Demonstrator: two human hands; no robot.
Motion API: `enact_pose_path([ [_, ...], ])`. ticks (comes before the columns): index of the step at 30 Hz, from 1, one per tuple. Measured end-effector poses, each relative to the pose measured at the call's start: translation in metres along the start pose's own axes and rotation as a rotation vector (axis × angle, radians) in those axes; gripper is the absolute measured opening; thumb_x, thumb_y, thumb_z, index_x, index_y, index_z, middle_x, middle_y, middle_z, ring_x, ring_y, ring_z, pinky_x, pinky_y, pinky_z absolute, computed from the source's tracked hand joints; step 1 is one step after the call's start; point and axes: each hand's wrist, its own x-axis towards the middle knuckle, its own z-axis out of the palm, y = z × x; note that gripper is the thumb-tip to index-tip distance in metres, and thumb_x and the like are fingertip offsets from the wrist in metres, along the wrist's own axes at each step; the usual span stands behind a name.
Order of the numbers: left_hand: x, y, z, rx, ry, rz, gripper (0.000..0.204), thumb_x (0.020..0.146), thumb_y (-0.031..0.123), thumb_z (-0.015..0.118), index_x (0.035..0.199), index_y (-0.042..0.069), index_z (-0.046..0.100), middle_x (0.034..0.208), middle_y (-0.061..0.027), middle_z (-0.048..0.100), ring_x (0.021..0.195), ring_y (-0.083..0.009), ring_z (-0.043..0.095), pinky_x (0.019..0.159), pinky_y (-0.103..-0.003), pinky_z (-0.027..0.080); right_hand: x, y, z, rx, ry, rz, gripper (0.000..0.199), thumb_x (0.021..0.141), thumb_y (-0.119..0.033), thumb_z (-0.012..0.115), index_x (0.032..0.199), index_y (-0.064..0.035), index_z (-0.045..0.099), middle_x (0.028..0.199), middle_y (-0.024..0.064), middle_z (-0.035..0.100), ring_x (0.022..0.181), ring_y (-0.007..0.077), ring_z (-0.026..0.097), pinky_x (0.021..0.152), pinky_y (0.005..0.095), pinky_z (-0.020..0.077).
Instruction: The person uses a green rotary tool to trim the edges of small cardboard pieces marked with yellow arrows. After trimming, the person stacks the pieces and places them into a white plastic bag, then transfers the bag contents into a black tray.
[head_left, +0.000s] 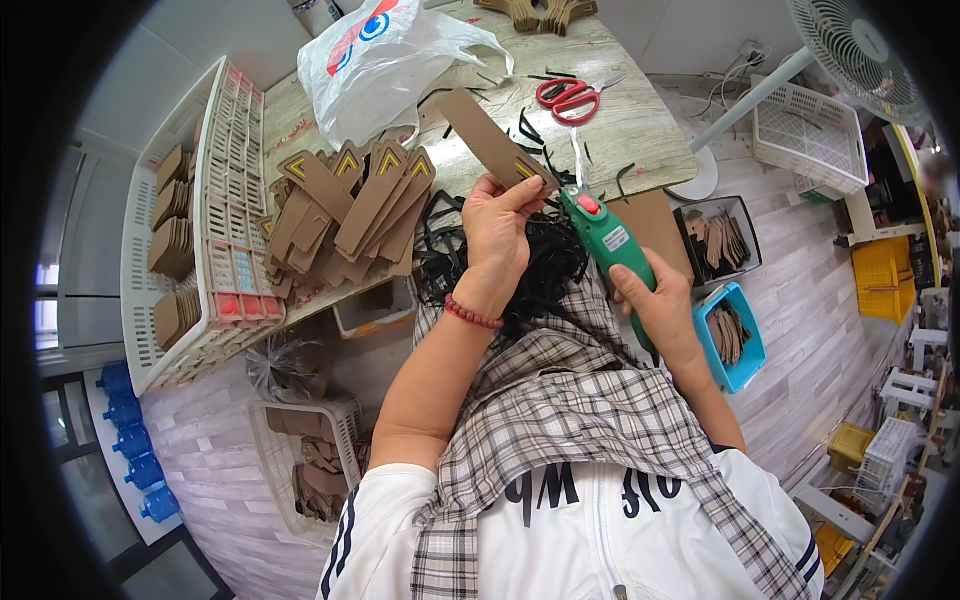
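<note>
My left hand (498,228) holds a long brown cardboard strip (485,135) with a yellow chevron at its near end, raised over the table edge. My right hand (655,300) grips a green handheld tool (608,238) with a red button, its tip touching the strip's near end. A heap of black cords (545,265) lies on my lap below both hands. To the left on the table sits a pile of the same brown chevron strips (350,205).
Red scissors (570,97) and a white plastic bag (385,60) lie on the wooden table (640,130). A white crate (175,260) of brown pieces stands left. Bins of pieces (728,335) sit on the floor at right, near a fan (850,45).
</note>
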Motion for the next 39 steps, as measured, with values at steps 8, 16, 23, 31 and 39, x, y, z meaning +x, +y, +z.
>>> enact_pose_path([
  [8,0.002,-0.001,-0.006,0.112,-0.029,0.031,0.016,0.079,-0.004,0.066,0.092,0.001,0.059,0.085,-0.0073,0.067,0.072,-0.0155,0.065,0.062,-0.025,0.051,0.002,0.002,-0.005,-0.038,-0.017,0.009,0.036,0.084,-0.026,0.07,0.104,0.0019,0.061,0.067,-0.0016,0.055,0.054,0.0033,0.046,0.048,0.0207,0.0386],
  [16,0.003,0.003,-0.008,0.176,-0.028,0.073,0.019,0.075,-0.006,0.069,0.09,0.0,0.059,0.081,-0.0079,0.067,0.066,-0.0124,0.062,0.059,-0.023,0.05,0.002,0.009,-0.008,-0.06,-0.037,-0.009,0.036,0.084,-0.027,0.069,0.105,0.0015,0.062,0.067,-0.0011,0.056,0.055,0.0036,0.047,0.049,0.0211,0.0389],
  [23,0.004,0.002,-0.011,0.219,-0.051,0.059,0.015,0.079,-0.005,0.065,0.092,0.0,0.059,0.085,-0.0085,0.067,0.071,-0.0151,0.064,0.064,-0.025,0.051,0.003,0.006,-0.008,-0.052,-0.049,0.001,0.036,0.084,-0.028,0.069,0.104,0.0016,0.062,0.068,-0.0007,0.056,0.055,0.004,0.048,0.049,0.0211,0.04],
  [31,0.001,-0.001,-0.009,0.177,-0.09,-0.009,0.014,0.079,-0.005,0.064,0.092,-0.001,0.06,0.083,-0.0091,0.067,0.071,-0.0157,0.064,0.064,-0.025,0.051,0.006,0.007,-0.008,-0.081,-0.038,0.004,0.036,0.084,-0.029,0.069,0.103,0.001,0.062,0.064,-0.0014,0.054,0.054,0.0041,0.047,0.048,0.0211,0.0397],
  [39,-0.002,-0.006,-0.009,0.19,-0.11,-0.042,0.013,0.079,-0.005,0.065,0.09,-0.001,0.06,0.082,-0.0098,0.067,0.07,-0.016,0.064,0.065,-0.025,0.051,0.011,0.008,-0.006,-0.06,-0.024,-0.02,0.033,0.084,-0.027,0.069,0.1,0.0005,0.062,0.063,-0.0017,0.053,0.054,0.0037,0.047,0.048,0.0208,0.038],
])
